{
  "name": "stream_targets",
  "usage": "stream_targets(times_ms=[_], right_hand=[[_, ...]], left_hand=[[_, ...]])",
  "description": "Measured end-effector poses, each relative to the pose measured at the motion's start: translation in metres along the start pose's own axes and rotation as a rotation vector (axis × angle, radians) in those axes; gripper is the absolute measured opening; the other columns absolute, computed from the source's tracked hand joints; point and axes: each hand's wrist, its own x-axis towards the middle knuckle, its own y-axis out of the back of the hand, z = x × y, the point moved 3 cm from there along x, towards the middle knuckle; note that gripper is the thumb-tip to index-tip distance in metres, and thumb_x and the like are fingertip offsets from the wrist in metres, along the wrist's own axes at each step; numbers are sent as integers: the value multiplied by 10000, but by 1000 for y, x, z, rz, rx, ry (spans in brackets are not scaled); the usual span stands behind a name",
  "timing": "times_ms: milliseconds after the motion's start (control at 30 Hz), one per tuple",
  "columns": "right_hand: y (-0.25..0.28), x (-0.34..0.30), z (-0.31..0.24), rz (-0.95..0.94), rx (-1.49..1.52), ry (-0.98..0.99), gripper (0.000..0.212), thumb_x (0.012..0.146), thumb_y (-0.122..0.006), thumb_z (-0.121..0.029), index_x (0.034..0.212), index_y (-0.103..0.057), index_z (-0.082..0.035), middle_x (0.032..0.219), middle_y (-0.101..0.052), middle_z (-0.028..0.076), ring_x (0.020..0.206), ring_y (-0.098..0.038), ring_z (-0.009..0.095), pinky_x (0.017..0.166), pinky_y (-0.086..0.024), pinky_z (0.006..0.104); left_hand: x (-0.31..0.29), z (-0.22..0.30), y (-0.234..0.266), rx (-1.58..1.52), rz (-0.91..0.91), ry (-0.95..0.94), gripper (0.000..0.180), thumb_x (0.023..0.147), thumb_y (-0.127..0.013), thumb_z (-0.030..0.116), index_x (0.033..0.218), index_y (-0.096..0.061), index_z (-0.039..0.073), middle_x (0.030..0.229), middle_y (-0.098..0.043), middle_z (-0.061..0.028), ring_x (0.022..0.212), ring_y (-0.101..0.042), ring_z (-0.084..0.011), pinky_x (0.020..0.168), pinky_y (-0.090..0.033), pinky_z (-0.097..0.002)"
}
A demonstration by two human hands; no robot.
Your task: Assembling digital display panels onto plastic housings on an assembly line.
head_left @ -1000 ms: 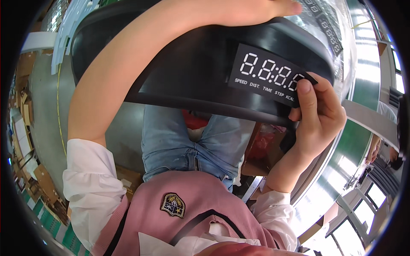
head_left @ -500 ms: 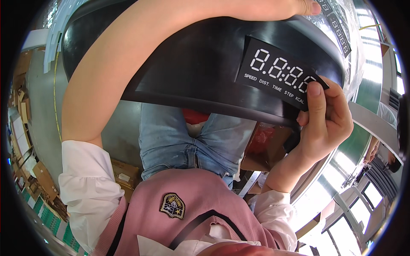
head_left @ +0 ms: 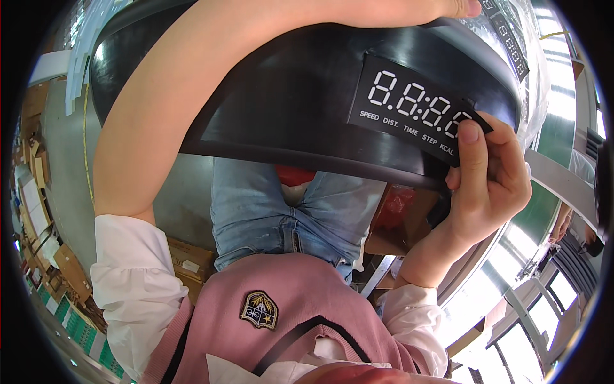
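While right fingers (head_left: 472, 148) pinch one display panel (head_left: 407, 107) over one housing (head_left: 275, 96), left fingers' (head_left: 472, 8) state isn't clear.

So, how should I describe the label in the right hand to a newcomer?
Find the big glossy black panel across the upper middle. Near its right end, the right hand pinches a dark rectangular label with white segmented digits. Similar strips lie beyond; only this label is pinched.

Head fisheye, upright, looking steeply down the wearer's own front from above. Close range: pink vest (head_left: 284, 294) fills the lower middle, black housing (head_left: 275, 105) and right hand (head_left: 483, 169) just beyond. Field very wide; floor (head_left: 67, 147) at left and windows (head_left: 521, 345) at lower right curve toward the dark rim.
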Motion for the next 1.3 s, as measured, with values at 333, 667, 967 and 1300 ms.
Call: stream_targets(times_ms=[333,667,967,1300], right_hand=[[0,1,0,-3,-28,52,74,818,-717,-2,857,-677,47,619,-544,-44,544,-463,-8,485,-303,133],[-2,1,-1,-12,8,46,71,820,-711,-3,846,-670,50,622,-565,-34,544,-476,-2,484,-330,140],[6,2,4,-32,76,39,80,819,-713,-15,843,-670,48,635,-578,-28,563,-499,6,502,-347,140],[2,1,5,-59,-16,151,109,862,-690,-64,910,-674,33,652,-593,-13,451,-400,1,413,-247,154]], left_hand=[[1,1,1,-8,3,3,546,962,-520,339,587,-566,-56,459,-476,-144,412,-446,-240,484,-402,-376],[2,2,4,-42,-5,-34,509,954,-536,321,631,-594,-67,514,-522,-178,461,-499,-271,523,-424,-390],[1,8,5,-40,-16,94,478,942,-552,317,678,-615,-75,548,-550,-188,485,-524,-278,540,-443,-382],[0,7,4,-38,-17,46,476,947,-542,318,678,-626,-65,535,-550,-174,468,-511,-261,533,-441,-372]])
